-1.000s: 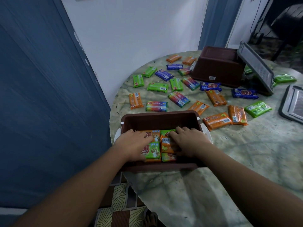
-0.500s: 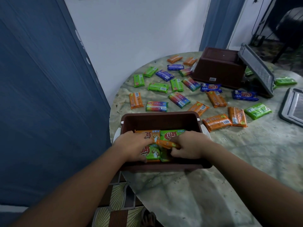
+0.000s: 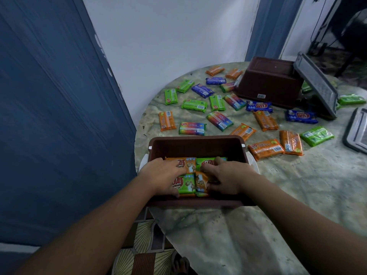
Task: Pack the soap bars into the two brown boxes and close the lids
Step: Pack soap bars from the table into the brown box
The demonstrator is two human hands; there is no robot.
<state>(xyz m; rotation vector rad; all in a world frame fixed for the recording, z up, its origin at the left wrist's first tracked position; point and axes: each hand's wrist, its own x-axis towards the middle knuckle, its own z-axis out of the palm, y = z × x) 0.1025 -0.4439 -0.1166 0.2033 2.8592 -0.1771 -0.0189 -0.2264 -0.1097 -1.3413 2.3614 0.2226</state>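
The near brown box (image 3: 196, 142) stands open at the table's front edge, holding several wrapped soap bars. My left hand (image 3: 160, 175) lies inside on the left with its fingers pressing on an orange bar (image 3: 187, 165) and a green bar (image 3: 186, 184). Inside on the right, my right hand (image 3: 228, 175) has its fingers curled round another orange soap bar (image 3: 201, 182), in front of a green bar (image 3: 208, 161). The second brown box (image 3: 270, 82) sits upside down at the far side. Several loose bars, such as an orange one (image 3: 266, 148), lie between the boxes.
A grey lid (image 3: 315, 86) leans against the upturned box, and another lid (image 3: 357, 132) lies flat at the right edge. The round marble table (image 3: 297, 195) ends close to a blue door (image 3: 49, 116) on the left. Patterned floor shows below.
My right hand has turned the orange bar from standing on edge to lying lower in the box's front right. My left hand has stayed on the left bars.
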